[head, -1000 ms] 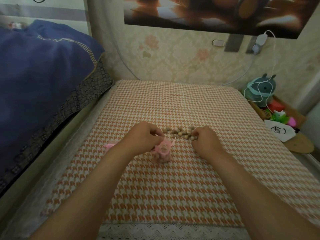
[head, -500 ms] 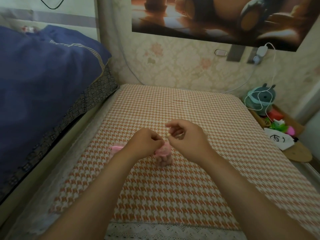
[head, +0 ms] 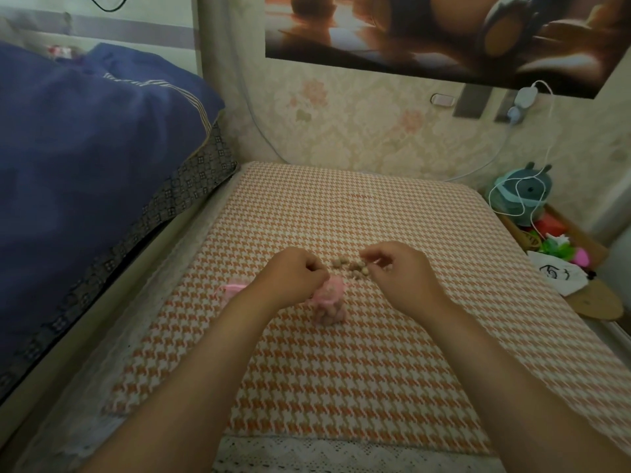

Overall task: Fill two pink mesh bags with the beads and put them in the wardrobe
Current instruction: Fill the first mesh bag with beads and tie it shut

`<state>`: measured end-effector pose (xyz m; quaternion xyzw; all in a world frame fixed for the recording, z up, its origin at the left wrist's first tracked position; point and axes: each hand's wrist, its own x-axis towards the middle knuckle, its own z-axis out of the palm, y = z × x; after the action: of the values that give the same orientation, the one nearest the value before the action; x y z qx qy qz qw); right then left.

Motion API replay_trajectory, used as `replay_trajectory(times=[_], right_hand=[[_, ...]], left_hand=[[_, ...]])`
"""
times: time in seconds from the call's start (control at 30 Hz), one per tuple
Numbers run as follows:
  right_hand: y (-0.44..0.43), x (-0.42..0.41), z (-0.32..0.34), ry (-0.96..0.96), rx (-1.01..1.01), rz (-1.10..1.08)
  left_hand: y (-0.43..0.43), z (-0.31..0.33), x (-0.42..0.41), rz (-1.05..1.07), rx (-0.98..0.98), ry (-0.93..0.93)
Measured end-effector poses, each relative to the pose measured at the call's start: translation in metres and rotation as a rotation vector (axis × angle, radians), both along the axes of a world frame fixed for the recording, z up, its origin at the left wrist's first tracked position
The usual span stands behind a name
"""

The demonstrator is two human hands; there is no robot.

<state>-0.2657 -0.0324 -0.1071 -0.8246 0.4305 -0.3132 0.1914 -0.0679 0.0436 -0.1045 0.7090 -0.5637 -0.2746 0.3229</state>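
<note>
At centre of the houndstooth surface [head: 341, 387], approx mid-frame, stands a pink mesh bag [head: 329, 302]: small, translucent, lumpy w/ pale round beads showing through the lower half, top gathered into a frilly ruffle. It stands upright, long axis vertical, mouth up and leaning slightly toward 11 o'clock, base on the cloth. The left hand [head: 293, 278] is curled shut, pinching the bag's ruffled top from the 9 o'clock side. At 9 o'clock of that hand, partly hidden by the wrist, lies a second pink mesh bag [head: 232, 291], flat and limp on the cloth; its axis can't be told. At 1 o'clock of the upright bag, a small cluster of loose beads [head: 351, 265], tan and round, strung out roughly left-right. The right hand [head: 399, 271] hovers over the cluster's right end, fingers bunched together in a pinch; whether it holds a bead can't be told. The hands are apart, beads between them. Further out: blue bedding [head: 85, 158] at 10 o'clock, toys & a white cable [head: 522, 199] at 2 o'clock.
</note>
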Motion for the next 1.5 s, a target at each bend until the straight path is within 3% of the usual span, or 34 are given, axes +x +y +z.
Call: replay_trajectory(times=[0.23, 0.63, 0.87, 0.97, 1.2, 1.33, 1.5], right_hand=[[-0.031, -0.031, -0.044, 0.388, 0.064, -0.16], [-0.046, -0.028, -0.056, 0.223, 0.099, -0.288], [-0.046, -0.029, -0.052, 0.265, 0.157, -0.415], [-0.037, -0.026, -0.043, 0.21, 0.15, -0.36], [0.017, 0.014, 0.011, -0.207, 0.14, -0.007], [0.039, 0.025, 0.014, -0.109, 0.06, 0.171], [0.036, 0.024, 0.005, 0.098, -0.064, 0.203]], left_hand=[[-0.007, 0.0, -0.005, -0.004, -0.015, -0.03], [-0.01, -0.005, -0.01, -0.033, -0.049, -0.003], [-0.003, -0.006, -0.008, -0.065, -0.057, -0.048], [0.0, -0.004, -0.008, -0.071, -0.055, -0.071], [0.003, -0.003, -0.005, -0.037, -0.054, -0.056], [0.005, -0.003, -0.004, -0.043, -0.059, -0.077], [0.007, -0.003, -0.002, -0.052, -0.059, -0.046]])
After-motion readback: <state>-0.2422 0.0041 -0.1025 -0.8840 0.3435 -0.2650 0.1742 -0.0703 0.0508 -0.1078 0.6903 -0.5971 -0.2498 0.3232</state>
